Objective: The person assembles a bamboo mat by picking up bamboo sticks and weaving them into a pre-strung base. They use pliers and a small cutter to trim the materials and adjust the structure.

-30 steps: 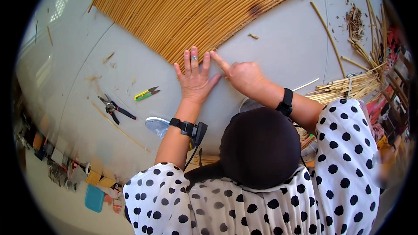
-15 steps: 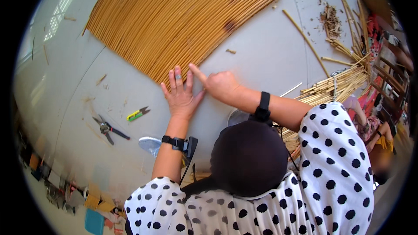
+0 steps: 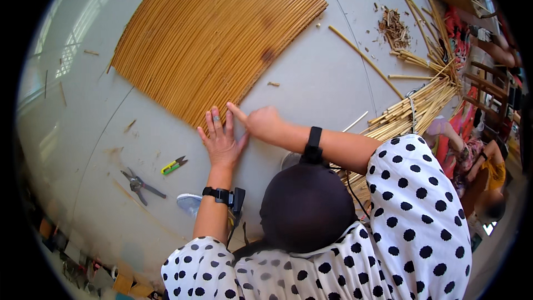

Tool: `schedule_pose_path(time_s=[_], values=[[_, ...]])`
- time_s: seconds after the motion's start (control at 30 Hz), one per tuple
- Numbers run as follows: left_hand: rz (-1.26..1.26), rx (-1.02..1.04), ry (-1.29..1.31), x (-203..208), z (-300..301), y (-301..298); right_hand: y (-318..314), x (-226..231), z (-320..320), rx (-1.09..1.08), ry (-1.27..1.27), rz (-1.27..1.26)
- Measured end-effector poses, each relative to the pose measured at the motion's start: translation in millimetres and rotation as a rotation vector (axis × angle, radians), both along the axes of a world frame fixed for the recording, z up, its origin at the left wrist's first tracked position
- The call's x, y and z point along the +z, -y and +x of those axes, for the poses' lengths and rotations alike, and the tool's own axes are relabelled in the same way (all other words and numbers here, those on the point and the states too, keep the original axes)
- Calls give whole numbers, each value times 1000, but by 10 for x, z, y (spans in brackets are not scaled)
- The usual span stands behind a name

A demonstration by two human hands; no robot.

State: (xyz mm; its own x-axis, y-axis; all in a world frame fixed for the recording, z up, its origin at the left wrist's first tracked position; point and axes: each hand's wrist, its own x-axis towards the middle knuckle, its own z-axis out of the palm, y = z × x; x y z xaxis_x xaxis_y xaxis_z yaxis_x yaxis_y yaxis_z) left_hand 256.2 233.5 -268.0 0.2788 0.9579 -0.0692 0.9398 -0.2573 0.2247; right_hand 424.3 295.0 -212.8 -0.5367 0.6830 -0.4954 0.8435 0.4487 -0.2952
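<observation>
A large mat of thin golden-brown bamboo-like sticks (image 3: 205, 50), laid side by side, spreads over the floor ahead of me. At its near corner my left hand (image 3: 222, 145) lies flat, fingers apart, with the fingertips on the stick ends; a ring is on one finger. Just right of it, my right hand (image 3: 264, 123) points its index finger onto the mat's right edge. Its other fingers are curled under, and I cannot see whether anything is inside them.
Pliers-like cutters (image 3: 140, 186) and yellow-green thread snips (image 3: 174, 165) lie on the left floor. To the right are a tied bundle of pale sticks (image 3: 425, 100), one loose stick (image 3: 365, 61) and a scrap pile (image 3: 394, 29). Another person (image 3: 488, 161) sits at far right.
The whole view has shifted, so the mat and hands sit lower and further left. Against the mat, both hands keep almost the same place and pose.
</observation>
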Motion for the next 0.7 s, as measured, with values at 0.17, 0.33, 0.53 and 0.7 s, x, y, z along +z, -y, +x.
schedule_pose_path(time_s=[0.17,0.33,0.53,0.7], values=[[-124,-6,39,-28,-18,-19,100,-120,260,-127,-142,74],[-163,7,87,27,-31,-15,148,18,287,-134,-115,-75],[-126,18,69,24,-16,2,79,72,83,-177,-159,-134],[-111,16,56,28,2,-16,85,-95,41,-123,-143,-99]])
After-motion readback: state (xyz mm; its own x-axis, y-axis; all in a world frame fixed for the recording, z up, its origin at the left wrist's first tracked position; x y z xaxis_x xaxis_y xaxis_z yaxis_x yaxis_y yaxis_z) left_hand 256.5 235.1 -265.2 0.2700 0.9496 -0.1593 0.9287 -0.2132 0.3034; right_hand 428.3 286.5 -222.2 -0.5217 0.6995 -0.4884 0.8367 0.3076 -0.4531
